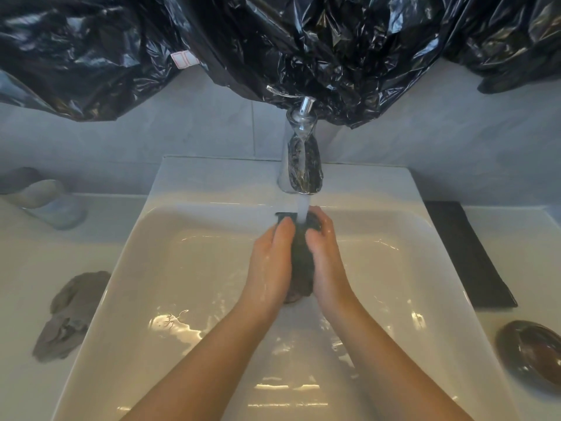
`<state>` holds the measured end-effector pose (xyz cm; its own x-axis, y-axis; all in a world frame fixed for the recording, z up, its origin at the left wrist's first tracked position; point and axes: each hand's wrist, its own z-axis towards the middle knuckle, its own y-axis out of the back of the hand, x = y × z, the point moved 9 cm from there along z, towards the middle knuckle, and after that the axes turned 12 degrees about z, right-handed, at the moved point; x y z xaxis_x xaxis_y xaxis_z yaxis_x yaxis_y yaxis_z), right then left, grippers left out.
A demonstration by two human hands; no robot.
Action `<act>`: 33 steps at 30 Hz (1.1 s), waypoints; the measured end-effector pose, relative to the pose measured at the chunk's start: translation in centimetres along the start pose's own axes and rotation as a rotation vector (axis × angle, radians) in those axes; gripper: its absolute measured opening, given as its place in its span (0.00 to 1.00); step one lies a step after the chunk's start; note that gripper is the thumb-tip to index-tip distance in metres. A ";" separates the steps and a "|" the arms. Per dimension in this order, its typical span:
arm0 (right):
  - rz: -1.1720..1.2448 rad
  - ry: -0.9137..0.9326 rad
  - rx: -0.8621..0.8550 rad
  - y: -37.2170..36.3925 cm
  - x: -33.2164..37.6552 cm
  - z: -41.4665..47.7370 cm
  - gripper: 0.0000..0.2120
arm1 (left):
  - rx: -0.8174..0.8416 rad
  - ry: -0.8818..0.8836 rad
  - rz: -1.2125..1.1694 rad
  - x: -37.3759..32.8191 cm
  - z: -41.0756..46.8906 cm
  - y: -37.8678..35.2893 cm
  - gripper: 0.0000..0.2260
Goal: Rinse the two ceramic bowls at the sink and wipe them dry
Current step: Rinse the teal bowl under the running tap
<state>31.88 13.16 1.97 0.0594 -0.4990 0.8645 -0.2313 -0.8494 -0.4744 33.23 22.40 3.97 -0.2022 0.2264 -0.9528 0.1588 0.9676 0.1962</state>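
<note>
Left hand point(268, 268) and right hand point(326, 259): both grips grasping dark bowl point(299, 262), held on edge under tap point(300, 159), long axis pointing toward tap.

The white sink point(212, 268) is viewed steeply from above, close in, facing the tiled wall point(182, 129) behind the tap point(300, 159).

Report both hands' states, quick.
Left hand: grips the dark object under the tap.
Right hand: grips the same object.
</note>
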 end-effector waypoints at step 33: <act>0.232 -0.359 -0.006 -0.6 -1.3 -0.9 0.17 | -0.146 -0.160 0.079 -1.0 -1.8 -0.1 0.12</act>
<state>31.04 14.52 1.27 0.3395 -0.7060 0.6215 -0.2838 -0.7069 -0.6479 31.71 22.24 5.33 -0.0367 0.2928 -0.9555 0.0240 0.9561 0.2920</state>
